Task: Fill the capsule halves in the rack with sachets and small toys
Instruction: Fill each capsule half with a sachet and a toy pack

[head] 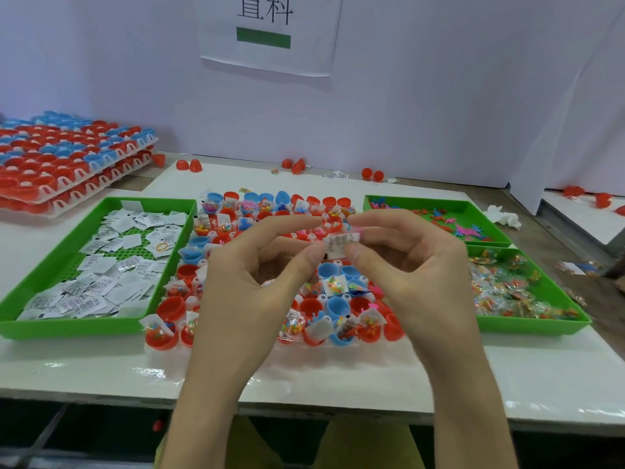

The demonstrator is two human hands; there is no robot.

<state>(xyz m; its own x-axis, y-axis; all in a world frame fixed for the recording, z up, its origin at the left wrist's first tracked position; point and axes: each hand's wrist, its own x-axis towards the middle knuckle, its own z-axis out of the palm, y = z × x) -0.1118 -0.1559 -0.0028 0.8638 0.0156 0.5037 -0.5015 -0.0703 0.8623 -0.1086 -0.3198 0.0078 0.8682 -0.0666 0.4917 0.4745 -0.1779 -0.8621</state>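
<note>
Two hands (257, 282) (416, 265), one sachet (340, 243)

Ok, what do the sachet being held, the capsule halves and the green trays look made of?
Sachet: thin white paper or film, printed, matte; it looks flimsy.
Capsule halves: glossy moulded plastic, judging by the uniform red and blue colour.
Green trays: rigid plastic, smooth rims, slight sheen.

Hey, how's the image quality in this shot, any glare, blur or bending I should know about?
Head view: even, soft lighting; glare streaks on the glossy white table near its front edge; the sachet pinched between left hand and right hand is motion-blurred, print unreadable; wide-angle bending tilts the stacked racks at the left edge.
</note>
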